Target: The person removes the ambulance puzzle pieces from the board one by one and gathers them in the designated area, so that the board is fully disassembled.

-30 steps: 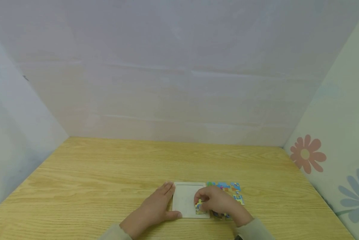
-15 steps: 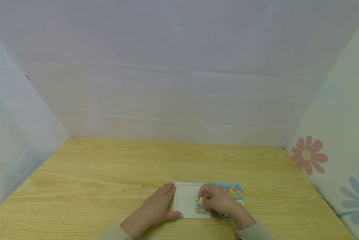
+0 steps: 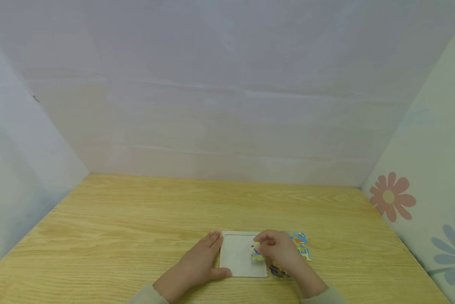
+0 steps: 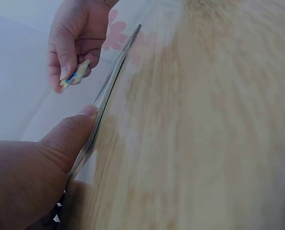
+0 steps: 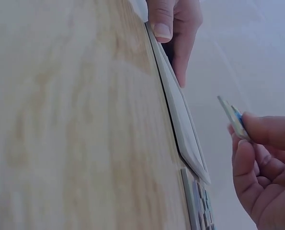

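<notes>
A jigsaw puzzle piece, yellow, blue and red, is pinched between the thumb and fingers of my right hand. It is over the right part of a flat white puzzle tray with a raised rim. In the right wrist view the puzzle piece is tilted and clear of the tray. My left hand rests along the tray's left side, fingers extended at the far corner. Its thumb touches the front rim, as the left wrist view also shows.
More colourful puzzle pieces lie together just right of the tray, partly hidden under my right hand and wrist. The wood-grain table runs back to a pale wall. A flower-printed wall stands on the right.
My right hand has lifted the puzzle piece and moved it away from me and slightly right over the tray. My left hand stays in place.
</notes>
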Demonstrator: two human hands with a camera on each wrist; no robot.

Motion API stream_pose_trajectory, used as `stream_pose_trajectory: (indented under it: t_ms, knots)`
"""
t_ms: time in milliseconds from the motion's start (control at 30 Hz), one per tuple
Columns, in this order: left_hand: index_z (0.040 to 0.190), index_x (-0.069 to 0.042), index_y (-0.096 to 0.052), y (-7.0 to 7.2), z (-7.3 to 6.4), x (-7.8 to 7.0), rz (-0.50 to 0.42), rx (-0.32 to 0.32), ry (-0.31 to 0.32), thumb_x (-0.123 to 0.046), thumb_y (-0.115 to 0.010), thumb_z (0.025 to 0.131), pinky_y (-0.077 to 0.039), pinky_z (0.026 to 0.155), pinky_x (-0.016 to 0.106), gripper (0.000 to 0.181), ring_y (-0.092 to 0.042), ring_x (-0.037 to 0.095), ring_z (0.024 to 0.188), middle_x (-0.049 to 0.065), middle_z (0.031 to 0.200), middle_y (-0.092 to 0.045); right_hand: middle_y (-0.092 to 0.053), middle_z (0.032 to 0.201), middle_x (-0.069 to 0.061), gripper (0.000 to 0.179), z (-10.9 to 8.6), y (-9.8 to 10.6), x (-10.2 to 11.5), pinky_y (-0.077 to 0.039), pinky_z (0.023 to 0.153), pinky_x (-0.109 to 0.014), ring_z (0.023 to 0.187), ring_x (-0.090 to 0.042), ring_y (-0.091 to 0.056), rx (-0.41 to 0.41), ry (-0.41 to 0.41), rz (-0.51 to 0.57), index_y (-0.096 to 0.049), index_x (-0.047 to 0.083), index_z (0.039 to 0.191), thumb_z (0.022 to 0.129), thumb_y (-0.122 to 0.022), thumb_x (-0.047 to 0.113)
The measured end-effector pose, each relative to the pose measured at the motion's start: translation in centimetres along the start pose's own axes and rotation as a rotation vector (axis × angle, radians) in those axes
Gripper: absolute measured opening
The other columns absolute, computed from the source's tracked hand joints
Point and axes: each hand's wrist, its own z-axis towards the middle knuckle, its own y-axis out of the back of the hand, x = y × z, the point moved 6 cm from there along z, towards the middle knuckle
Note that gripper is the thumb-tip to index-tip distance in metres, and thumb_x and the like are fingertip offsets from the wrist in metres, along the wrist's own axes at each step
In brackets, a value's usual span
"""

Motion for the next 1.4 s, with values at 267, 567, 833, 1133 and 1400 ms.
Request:
stream_pose_trajectory:
  t_ms: [267,567,833,1133,1400]
  knots:
    - [0.138,0.007,-0.036,0.0,0.1,0.0,0.002,0.011,0.006,-0.059,-0.062,0.077,-0.029,0.108,0.050,0.093,-0.029,0.037,0.135,0.022,0.146,-0.032,-0.062,0.079,-0.003,0.028,-0.5,0.7,0.0,-0.052,0.062,-0.024,0.068,-0.014,-0.054,-0.093,-0.073,0.112,-0.063,-0.006,0.106,0.083,-0.066,0.009]
    - [0.138,0.008,-0.035,0.1,0.1,-0.1,-0.008,0.022,-0.011,-0.059,-0.061,0.078,-0.029,0.108,0.051,0.093,-0.028,0.037,0.136,0.023,0.146,-0.031,-0.060,0.083,-0.002,0.031,-2.0,2.1,0.1,-0.049,0.065,-0.024,0.073,-0.012,-0.054,-0.231,-0.148,0.208,-0.061,-0.007,0.109,0.083,-0.065,0.010]
    - [0.138,0.008,-0.035,0.2,0.1,-0.1,-0.011,0.024,-0.011,-0.058,-0.062,0.078,-0.029,0.108,0.051,0.093,-0.028,0.038,0.135,0.023,0.146,-0.031,-0.059,0.086,-0.003,0.031,-3.2,3.9,-0.6,-0.049,0.066,-0.026,0.075,-0.014,-0.053,-0.310,-0.196,0.203,-0.061,-0.002,0.110,0.082,-0.066,0.011]
    - [0.139,0.007,-0.034,0.0,0.2,0.1,-0.007,0.030,-0.009,-0.060,-0.060,0.078,-0.028,0.108,0.050,0.094,-0.027,0.037,0.136,0.022,0.147,-0.030,-0.060,0.082,0.000,0.029,-4.8,5.8,-2.0,-0.050,0.067,-0.024,0.074,-0.012,-0.055,-0.379,-0.239,0.228,-0.059,-0.004,0.107,0.082,-0.066,0.008]
    - [0.139,0.007,-0.033,-0.1,-0.1,0.1,-0.016,0.046,-0.011,-0.061,-0.058,0.079,-0.027,0.109,0.050,0.095,-0.026,0.037,0.137,0.022,0.148,-0.028,-0.063,0.095,-0.002,0.033,-6.0,6.8,-3.2,-0.050,0.070,-0.026,0.082,-0.012,-0.057,-0.391,-0.290,0.215,-0.060,-0.002,0.112,0.083,-0.067,0.013]
